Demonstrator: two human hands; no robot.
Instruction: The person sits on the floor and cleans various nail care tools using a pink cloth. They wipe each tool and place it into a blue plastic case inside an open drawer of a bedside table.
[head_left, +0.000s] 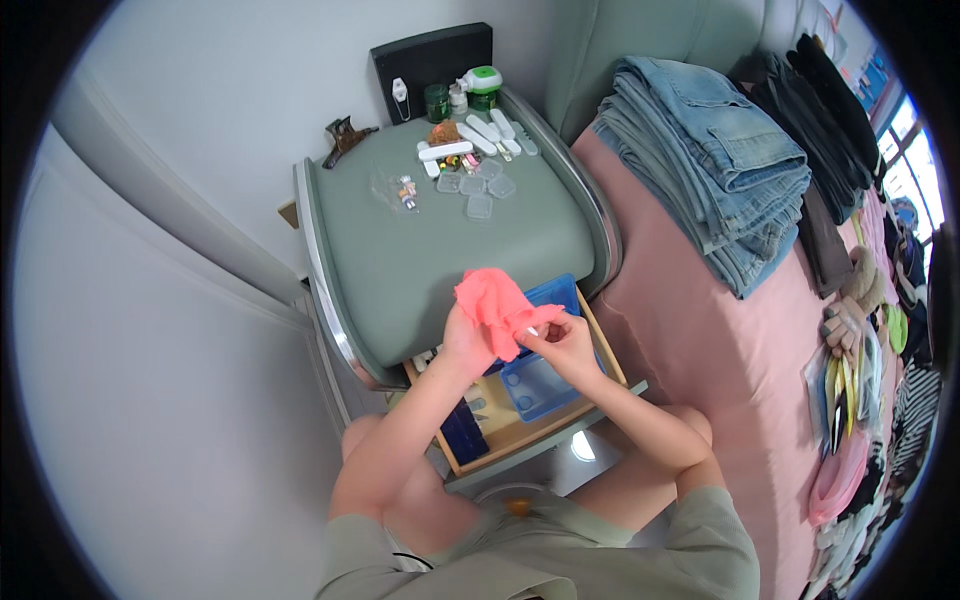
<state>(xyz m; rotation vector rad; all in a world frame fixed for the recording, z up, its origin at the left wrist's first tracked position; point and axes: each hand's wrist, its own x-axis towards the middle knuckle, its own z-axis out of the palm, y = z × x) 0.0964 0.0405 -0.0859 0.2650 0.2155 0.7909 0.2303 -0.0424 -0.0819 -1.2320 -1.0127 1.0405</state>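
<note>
A coral-pink cloth (491, 300) is draped over my left hand (463, 337), hiding most of its fingers. My right hand (566, 346) pinches the cloth's right end, where a small white item (532, 331) shows by the fingertips; I cannot tell what it is. Both hands are above the open wooden drawer (499, 420) of a green padded nightstand (450, 247). Inside the drawer a clear blue plastic box (544, 390) stands under my right hand, its blue lid (559, 291) raised behind. A dark blue case (463, 435) lies in the drawer's front left.
The nightstand top bears small clear boxes (480, 205), white slim cases (477, 139), a claw clip (345, 141), green jars (437, 103) and a black panel (435, 67). Folded jeans (705, 150) are stacked on the pink-sheeted bed (675, 322) at right, with gloves (846, 324) beyond.
</note>
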